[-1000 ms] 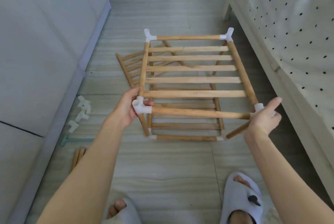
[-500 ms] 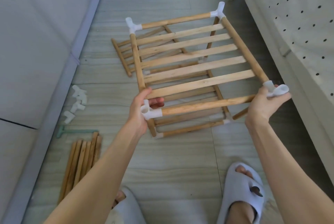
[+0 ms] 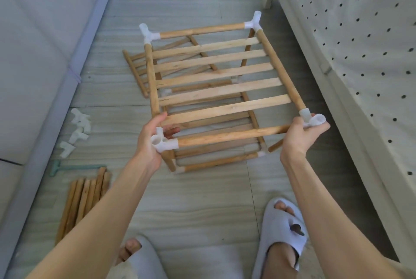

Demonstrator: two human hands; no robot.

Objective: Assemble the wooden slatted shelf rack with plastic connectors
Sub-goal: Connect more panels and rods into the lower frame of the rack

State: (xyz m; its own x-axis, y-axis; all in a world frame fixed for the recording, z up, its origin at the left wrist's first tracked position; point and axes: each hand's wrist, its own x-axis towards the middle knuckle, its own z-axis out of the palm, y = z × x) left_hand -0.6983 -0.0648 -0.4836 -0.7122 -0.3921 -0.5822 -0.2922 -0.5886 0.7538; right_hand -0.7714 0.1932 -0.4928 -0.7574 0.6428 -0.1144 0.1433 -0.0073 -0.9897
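A: What is nearest to the camera?

B: Two slippers, one on the left foot [image 3: 139, 256] and one on the right foot [image 3: 281, 231], standing on the floor [image 3: 202, 206]. At the lower left a bundle of wooden rods [image 3: 83, 200] lies flat. Half a second ago only its upper part was showing; now more of it is in the picture.

A: And the hands?

B: The left hand [image 3: 149, 141] grips the near left connector [image 3: 162, 141] of the shelf panel [image 3: 216, 85], with its fingers curled under the corner. The right hand [image 3: 299, 137] grips the near right connector [image 3: 313, 119], fingers closed around it. Both holds are the same as half a second ago.

A: Where is the panel?

B: It is in the air above the lower frame [image 3: 216, 155], which stands on the floor. Its right side is higher than its left side. One second ago it was level, and since half a second ago the tilt is almost unchanged.

A: What is farther away?

B: Loose white connectors [image 3: 77, 132] lie by the sofa [image 3: 45, 42], with a green tool [image 3: 74, 167] nearer than them. Another slatted panel [image 3: 139, 69] lies flat behind the frame. On the right is a bed [image 3: 360, 42] with a dotted cover.
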